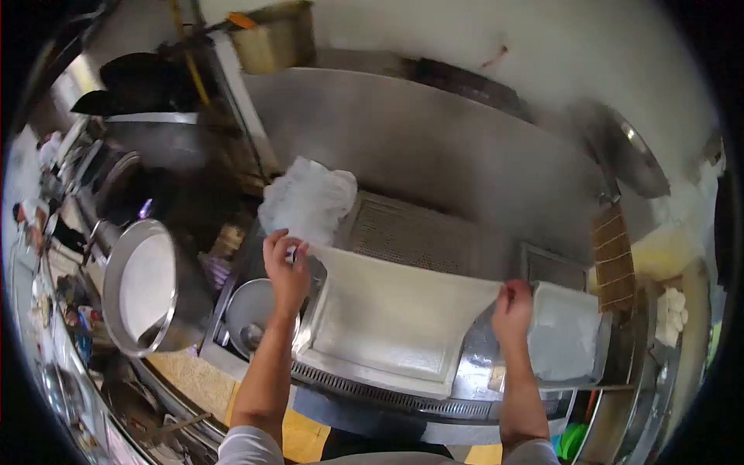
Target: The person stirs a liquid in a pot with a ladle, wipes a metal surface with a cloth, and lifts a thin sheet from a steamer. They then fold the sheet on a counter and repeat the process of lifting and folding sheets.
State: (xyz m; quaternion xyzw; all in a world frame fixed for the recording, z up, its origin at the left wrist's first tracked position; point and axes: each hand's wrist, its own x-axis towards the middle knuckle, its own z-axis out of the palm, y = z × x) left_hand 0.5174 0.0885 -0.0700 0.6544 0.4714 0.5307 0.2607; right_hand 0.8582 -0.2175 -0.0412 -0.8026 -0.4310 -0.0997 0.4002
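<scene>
My left hand pinches the far left corner of a thin, pale rice sheet. Its far right corner is pinched by my right hand. The sheet hangs lifted between both hands and droops down onto a rectangular steel tray below it. The near part of the sheet still lies on the tray.
A large pot of white batter stands at the left, with a small round pan beside it. A white cloth lies behind my left hand. Another tray with a white sheet sits at the right. A steel wall backs the steamer.
</scene>
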